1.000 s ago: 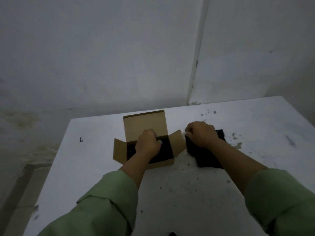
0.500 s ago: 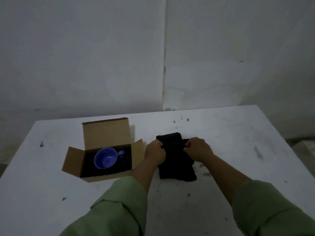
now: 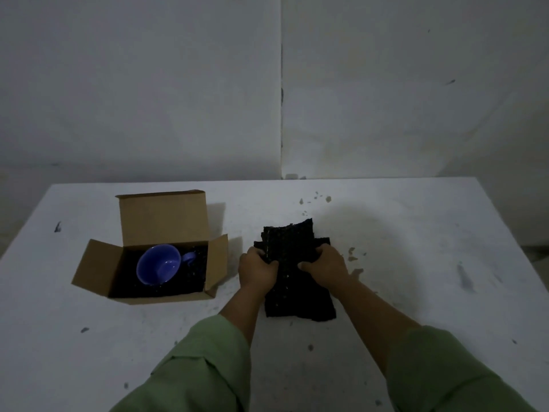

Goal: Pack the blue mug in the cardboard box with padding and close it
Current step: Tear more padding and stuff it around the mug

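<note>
The blue mug (image 3: 159, 268) lies on its side inside the open cardboard box (image 3: 98, 264), on dark padding lining the bottom, its handle pointing right. The box stands at the left of the table with its lid flap up and side flaps spread. To the right of the box a stack of black padding (image 3: 297, 281) lies on the table. My left hand (image 3: 257, 270) grips the stack's left edge and my right hand (image 3: 325, 267) grips its right edge; the top sheet's far end is curled upward.
The white table (image 3: 416, 263) is speckled with dark crumbs and marks, mostly beyond and to the right of the padding. A grey wall with a vertical seam rises behind the table's far edge. Green sleeves cover both forearms.
My left hand left the box, uncovering the mug, and moved right onto the padding. Both hands now clutch the stack and its far end has lifted. The view has swung to the right.
</note>
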